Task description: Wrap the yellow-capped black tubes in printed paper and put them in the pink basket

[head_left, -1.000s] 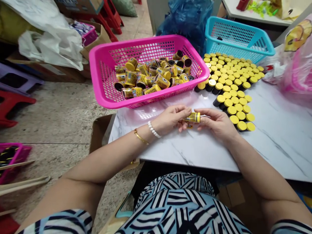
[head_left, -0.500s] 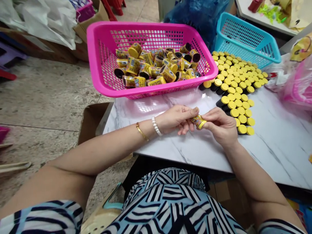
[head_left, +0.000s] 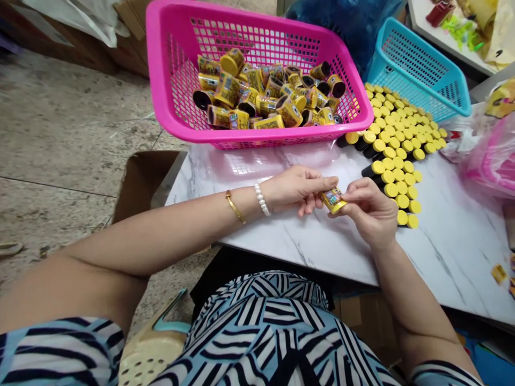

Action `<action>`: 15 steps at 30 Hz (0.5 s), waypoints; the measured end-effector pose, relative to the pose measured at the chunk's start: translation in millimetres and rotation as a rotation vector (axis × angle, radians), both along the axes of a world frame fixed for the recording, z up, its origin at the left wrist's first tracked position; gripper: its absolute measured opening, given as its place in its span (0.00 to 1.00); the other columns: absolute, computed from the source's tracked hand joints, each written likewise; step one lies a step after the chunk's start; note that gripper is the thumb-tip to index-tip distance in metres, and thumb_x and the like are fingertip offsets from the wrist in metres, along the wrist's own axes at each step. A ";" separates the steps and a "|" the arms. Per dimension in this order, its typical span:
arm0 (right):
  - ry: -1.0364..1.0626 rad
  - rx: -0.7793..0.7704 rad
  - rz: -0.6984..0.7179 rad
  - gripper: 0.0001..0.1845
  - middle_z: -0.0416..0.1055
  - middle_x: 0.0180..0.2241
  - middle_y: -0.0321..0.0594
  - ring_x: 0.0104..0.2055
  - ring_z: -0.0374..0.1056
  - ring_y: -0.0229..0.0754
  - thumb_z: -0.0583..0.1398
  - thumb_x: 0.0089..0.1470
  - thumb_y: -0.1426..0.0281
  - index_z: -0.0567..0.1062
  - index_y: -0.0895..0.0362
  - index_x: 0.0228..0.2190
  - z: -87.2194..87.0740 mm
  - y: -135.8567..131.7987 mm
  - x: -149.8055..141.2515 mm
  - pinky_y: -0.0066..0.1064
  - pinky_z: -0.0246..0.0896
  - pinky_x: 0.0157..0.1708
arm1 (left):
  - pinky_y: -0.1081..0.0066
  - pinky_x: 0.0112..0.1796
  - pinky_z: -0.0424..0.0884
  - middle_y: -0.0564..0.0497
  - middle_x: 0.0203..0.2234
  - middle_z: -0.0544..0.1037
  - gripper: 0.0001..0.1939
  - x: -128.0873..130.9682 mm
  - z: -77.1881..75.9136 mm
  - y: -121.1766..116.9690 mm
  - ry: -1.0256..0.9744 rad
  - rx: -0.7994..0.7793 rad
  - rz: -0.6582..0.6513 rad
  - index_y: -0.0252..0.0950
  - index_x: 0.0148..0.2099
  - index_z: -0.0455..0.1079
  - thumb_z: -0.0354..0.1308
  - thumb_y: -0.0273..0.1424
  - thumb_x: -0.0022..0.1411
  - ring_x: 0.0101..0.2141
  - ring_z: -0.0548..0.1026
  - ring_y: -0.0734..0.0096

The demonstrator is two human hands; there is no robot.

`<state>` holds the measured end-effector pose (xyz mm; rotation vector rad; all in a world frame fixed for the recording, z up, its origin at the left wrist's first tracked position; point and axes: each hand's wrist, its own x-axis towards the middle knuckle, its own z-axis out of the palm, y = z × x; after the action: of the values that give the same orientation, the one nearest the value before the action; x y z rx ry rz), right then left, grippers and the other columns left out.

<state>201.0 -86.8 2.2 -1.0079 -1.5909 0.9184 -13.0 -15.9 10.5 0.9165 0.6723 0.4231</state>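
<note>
My left hand [head_left: 300, 188] is closed on a small yellow-labelled canister [head_left: 333, 199], thumb on top, its lower end pointing down and right. The fingers and thumb of my right hand [head_left: 372, 212] pinch that canister at its right side; whether they grip the label or the body is hidden. Beyond my hands, a pink basket [head_left: 161, 102] holds many labelled canisters [head_left: 227, 88] lying in a jumble. To the right of my right hand, black canisters with yellow caps [head_left: 398, 177] stand upright, packed together, with no labels visible on their sides.
A blue basket [head_left: 422, 64] stands behind the capped canisters. At the right lie pink plastic wrapping [head_left: 493, 155] and small yellow pieces [head_left: 499, 274] on the marbled white table [head_left: 438, 257]. An open cardboard box [head_left: 140, 179] sits left of the table edge.
The canister in my hands has turned from lying level to tilting down, its printed side showing more. My right fingers have closed in on it. The camera view has shifted.
</note>
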 end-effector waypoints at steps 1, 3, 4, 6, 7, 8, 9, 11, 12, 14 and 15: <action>-0.068 0.012 0.011 0.15 0.72 0.42 0.38 0.39 0.74 0.39 0.73 0.56 0.69 0.86 0.42 0.45 1.1 -0.6 -0.2 0.33 0.81 0.33 | 0.80 0.13 0.62 0.53 0.17 0.75 0.24 -0.2 0.2 -0.2 0.020 0.015 0.011 0.30 0.33 0.74 0.67 0.47 0.67 0.12 0.69 0.79; -0.177 0.080 -0.001 0.17 0.73 0.41 0.38 0.38 0.73 0.38 0.73 0.56 0.71 0.86 0.42 0.46 3.8 -1.6 -0.3 0.32 0.80 0.33 | 0.81 0.13 0.61 0.53 0.16 0.74 0.26 -0.5 0.3 -0.9 0.024 0.022 0.003 0.30 0.32 0.73 0.67 0.51 0.66 0.12 0.69 0.79; -0.192 0.119 -0.019 0.16 0.73 0.39 0.37 0.36 0.73 0.37 0.73 0.55 0.72 0.86 0.42 0.45 4.9 -2.0 -0.2 0.31 0.79 0.33 | 0.81 0.13 0.62 0.52 0.17 0.75 0.27 -0.6 0.0 -1.3 0.005 0.011 -0.020 0.30 0.33 0.74 0.67 0.52 0.65 0.12 0.70 0.78; -0.166 0.162 -0.053 0.15 0.71 0.36 0.36 0.32 0.71 0.35 0.73 0.55 0.72 0.87 0.42 0.43 6.0 -2.6 -0.2 0.30 0.79 0.29 | 0.80 0.13 0.63 0.51 0.18 0.77 0.26 -1.0 -1.2 -1.8 -0.052 -0.022 -0.081 0.30 0.36 0.75 0.68 0.53 0.63 0.13 0.71 0.77; -0.142 0.163 -0.059 0.15 0.71 0.36 0.36 0.32 0.72 0.35 0.73 0.56 0.72 0.87 0.42 0.42 6.1 -3.0 -0.4 0.30 0.79 0.28 | 0.80 0.14 0.63 0.51 0.19 0.78 0.26 -1.0 -2.2 -1.9 -0.073 -0.036 -0.102 0.30 0.37 0.76 0.69 0.52 0.62 0.13 0.71 0.78; -0.129 0.152 -0.058 0.14 0.71 0.36 0.36 0.31 0.72 0.35 0.72 0.56 0.72 0.87 0.42 0.43 5.9 -3.4 -0.8 0.31 0.79 0.27 | 0.80 0.14 0.63 0.51 0.18 0.78 0.25 -1.0 -3.5 -1.9 -0.081 -0.043 -0.113 0.31 0.36 0.76 0.70 0.51 0.62 0.13 0.70 0.78; -0.134 0.143 -0.053 0.14 0.71 0.37 0.36 0.31 0.73 0.36 0.72 0.57 0.72 0.86 0.42 0.43 5.6 -4.0 -1.4 0.32 0.80 0.28 | 0.81 0.13 0.62 0.52 0.17 0.77 0.25 -0.8 -4.9 -1.9 -0.075 -0.043 -0.113 0.31 0.35 0.75 0.70 0.51 0.62 0.12 0.69 0.79; -0.167 0.146 -0.047 0.14 0.71 0.37 0.35 0.31 0.74 0.35 0.72 0.57 0.73 0.86 0.42 0.42 4.8 -5.5 -2.9 0.33 0.82 0.29 | 0.81 0.13 0.60 0.53 0.15 0.75 0.27 -0.3 -7.4 -2.1 -0.048 -0.033 -0.111 0.31 0.33 0.75 0.68 0.53 0.63 0.11 0.67 0.80; -0.179 0.157 -0.051 0.15 0.70 0.36 0.35 0.31 0.74 0.35 0.72 0.56 0.74 0.86 0.42 0.42 4.3 -6.3 -3.6 0.33 0.82 0.29 | 0.80 0.13 0.61 0.52 0.16 0.75 0.28 0.0 -8.2 -2.1 -0.038 -0.028 -0.112 0.31 0.32 0.75 0.67 0.54 0.63 0.11 0.68 0.79; -0.165 0.174 -0.062 0.15 0.69 0.35 0.33 0.30 0.75 0.35 0.72 0.55 0.75 0.86 0.43 0.40 3.0 -7.0 -4.8 0.32 0.82 0.28 | 0.80 0.14 0.63 0.50 0.18 0.77 0.29 0.3 -8.2 -1.9 -0.036 -0.024 -0.105 0.30 0.33 0.76 0.68 0.55 0.62 0.13 0.70 0.78; -0.132 0.172 -0.072 0.14 0.68 0.35 0.33 0.29 0.75 0.35 0.72 0.55 0.76 0.86 0.43 0.40 2.0 -6.5 -5.0 0.31 0.82 0.28 | 0.80 0.14 0.64 0.50 0.19 0.78 0.28 0.3 -7.4 -1.5 -0.038 -0.028 -0.094 0.30 0.34 0.77 0.69 0.54 0.62 0.14 0.71 0.78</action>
<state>195.9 -93.4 4.3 -1.0145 -1.7007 0.6648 -12.7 -17.4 3.1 0.9074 0.5963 0.3457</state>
